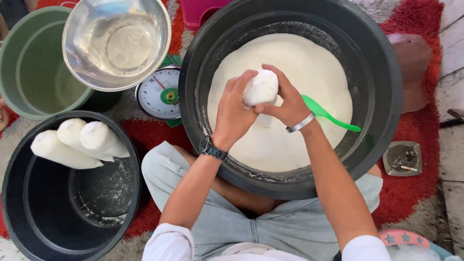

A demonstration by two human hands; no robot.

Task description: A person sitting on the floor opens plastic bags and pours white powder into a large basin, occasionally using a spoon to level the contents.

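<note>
Seen from the head camera, both hands meet over a big black tub [382, 72] filled with white powder [290, 63], just about at the picture's centre. The left hand [234, 113] curls its fingers around the 9 o'clock side of a small white bag [261, 88] packed with the same powder, and the right hand [287, 104] closes on it from 3 o'clock, thumb and fingers pinching the bag's neck below the bulge. The bag is held upright above the powder, not touching it. A green scoop [333, 120] lies on the powder at 3 o'clock from the hands, its handle pointing toward the tub's wall. At 8 o'clock stands a smaller black bucket [29, 212] with 3 filled white bags [72, 140] leaning across its rim. At 10 o'clock a steel bowl [116, 43] sits above a kitchen scale [159, 94], beside a green bucket [29, 72]. An ashtray [402, 158] rests on the red rug [415, 188] at 4 o'clock.
</note>
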